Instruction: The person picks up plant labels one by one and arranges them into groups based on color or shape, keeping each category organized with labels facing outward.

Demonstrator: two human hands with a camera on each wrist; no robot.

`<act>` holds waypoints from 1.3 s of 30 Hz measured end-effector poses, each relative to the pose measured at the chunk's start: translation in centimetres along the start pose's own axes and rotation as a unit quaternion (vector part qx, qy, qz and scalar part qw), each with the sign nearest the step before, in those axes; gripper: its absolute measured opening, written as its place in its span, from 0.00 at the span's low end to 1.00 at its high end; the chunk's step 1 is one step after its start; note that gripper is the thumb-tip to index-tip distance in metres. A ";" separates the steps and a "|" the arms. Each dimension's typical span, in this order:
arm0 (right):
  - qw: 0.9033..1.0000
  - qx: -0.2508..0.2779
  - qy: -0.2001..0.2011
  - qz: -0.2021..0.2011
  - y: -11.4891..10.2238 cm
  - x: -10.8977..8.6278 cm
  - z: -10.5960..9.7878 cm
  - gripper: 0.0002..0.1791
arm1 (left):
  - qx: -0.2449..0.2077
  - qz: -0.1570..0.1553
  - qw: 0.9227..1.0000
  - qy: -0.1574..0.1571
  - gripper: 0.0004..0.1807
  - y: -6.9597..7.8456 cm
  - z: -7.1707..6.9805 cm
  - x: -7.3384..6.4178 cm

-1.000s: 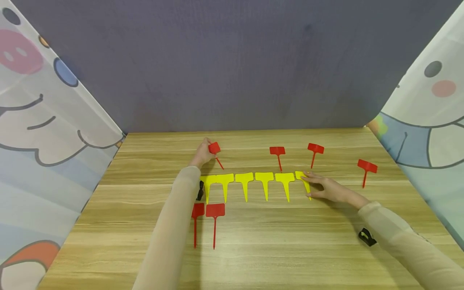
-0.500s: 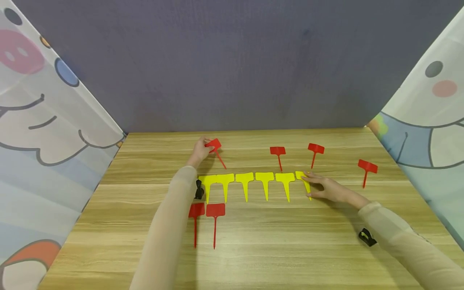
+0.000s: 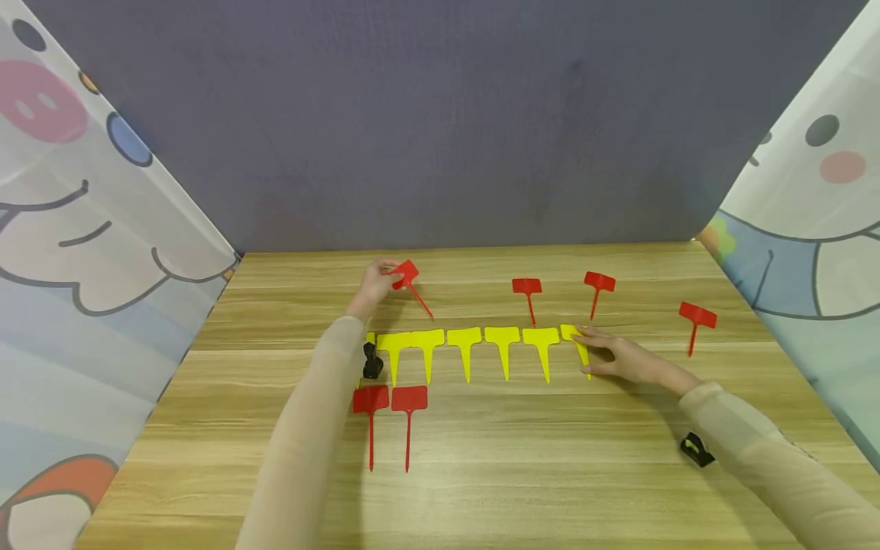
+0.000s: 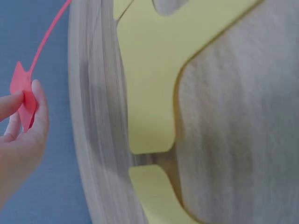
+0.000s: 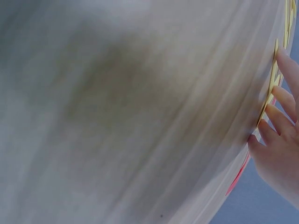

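Observation:
In the head view my left hand [image 3: 374, 284], at the back left of the table, pinches a red T-shaped plant label [image 3: 406, 273] by its flat head. Its thin stem slants down to the right. The left wrist view shows the thumb and fingers [image 4: 41, 105] on both faces of the red head. My right hand [image 3: 629, 359] rests its fingertips on the rightmost yellow plant label [image 3: 569, 331], covering part of it. Those fingers look spread and fairly straight in the right wrist view. More yellow labels [image 3: 502, 336] lie in a row to its left.
Two red labels [image 3: 409, 397] lie in front of the row's left end. Three others, one of them a red label [image 3: 526, 286], lie at the back and right. A small black object [image 3: 372, 361] sits by the left forearm, another black object [image 3: 697, 449] by the right sleeve.
My left hand has shifted slightly left, and the red label in it has tilted further, its stem tip swinging right. The right hand has stayed in place.

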State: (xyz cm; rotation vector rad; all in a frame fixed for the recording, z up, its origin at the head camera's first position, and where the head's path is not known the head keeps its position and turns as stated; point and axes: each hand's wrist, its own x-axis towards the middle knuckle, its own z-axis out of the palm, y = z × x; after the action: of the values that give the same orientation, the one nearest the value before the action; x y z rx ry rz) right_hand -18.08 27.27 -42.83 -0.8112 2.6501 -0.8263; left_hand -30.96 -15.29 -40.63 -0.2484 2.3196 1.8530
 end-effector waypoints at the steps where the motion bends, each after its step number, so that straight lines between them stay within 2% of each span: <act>1: 1.000 0.000 0.000 0.000 0.0 0.0 0.0 0.36 | 0.000 -0.002 1.000 -0.003 0.17 0.1 0.0 -0.1; 5: 1.000 0.001 0.002 -0.001 0.0 0.0 0.0 0.36 | -0.005 -0.009 1.000 -0.016 0.17 0.5 0.2 -0.6; 11: 1.000 0.004 -0.001 0.001 0.1 0.0 0.0 0.36 | -0.011 -0.003 0.999 -0.044 0.17 0.9 0.7 -1.3; 19: 1.000 0.016 -0.006 0.016 0.0 0.0 -0.1 0.37 | 0.000 -0.013 0.997 -0.070 0.17 1.3 1.5 -2.4; 24: 1.000 0.013 -0.004 0.008 -0.1 -0.1 -0.1 0.37 | 0.022 -0.001 0.996 -0.091 0.17 1.3 1.9 -3.3; 30: 1.000 0.010 -0.003 0.007 -0.1 -0.1 -0.2 0.36 | 0.067 0.024 0.993 -0.097 0.15 1.0 2.2 -4.5; 39: 1.000 0.006 0.006 -0.002 -0.1 -0.1 0.0 0.36 | 0.074 0.003 0.991 -0.111 0.14 1.0 2.9 -6.3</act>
State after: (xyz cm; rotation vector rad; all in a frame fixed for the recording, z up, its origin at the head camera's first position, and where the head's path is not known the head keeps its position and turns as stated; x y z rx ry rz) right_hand -18.03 27.29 -42.75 -0.8107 2.6534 -0.8490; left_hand -24.96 -12.06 -38.87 -0.0167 2.2906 1.6074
